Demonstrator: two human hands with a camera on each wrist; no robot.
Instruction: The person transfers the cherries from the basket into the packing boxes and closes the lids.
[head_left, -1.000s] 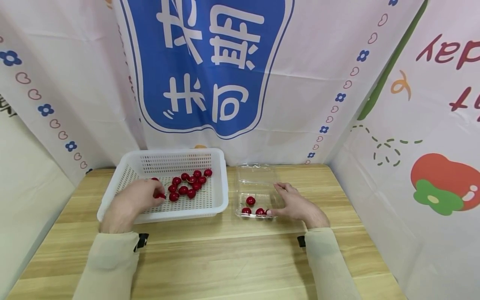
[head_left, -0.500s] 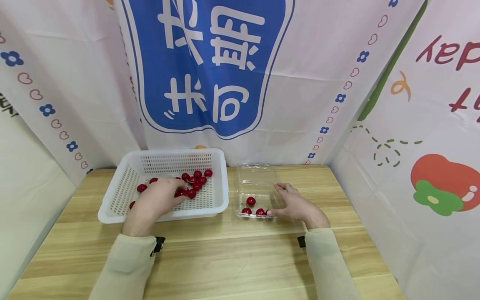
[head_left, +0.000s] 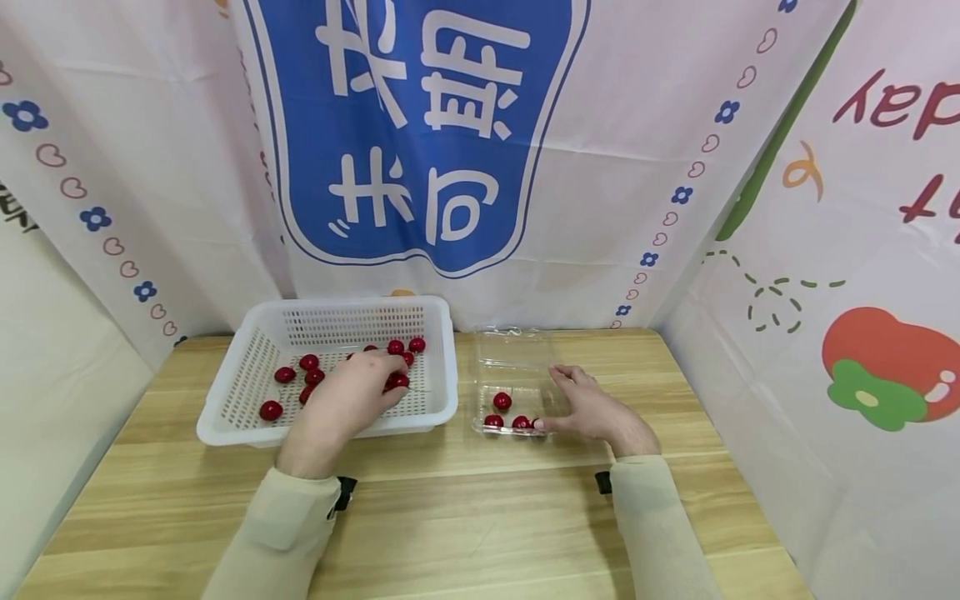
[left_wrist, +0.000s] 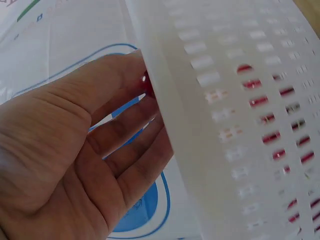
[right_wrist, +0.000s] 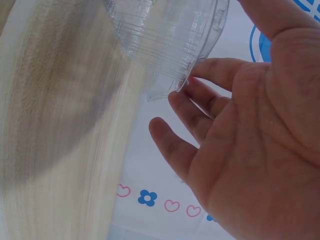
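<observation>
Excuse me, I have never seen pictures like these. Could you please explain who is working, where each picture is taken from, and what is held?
There is no robot here: these are a person's two bare hands. The wide picture comes from a camera on the head, looking down; the other two come from cameras on the wrists. On the wooden table stand a white basket with red cherries and an open clear box with a few more. The left hand reaches into the basket, its fingertips at cherries; whether it grips one is unclear. The right hand touches the box's side.
</observation>
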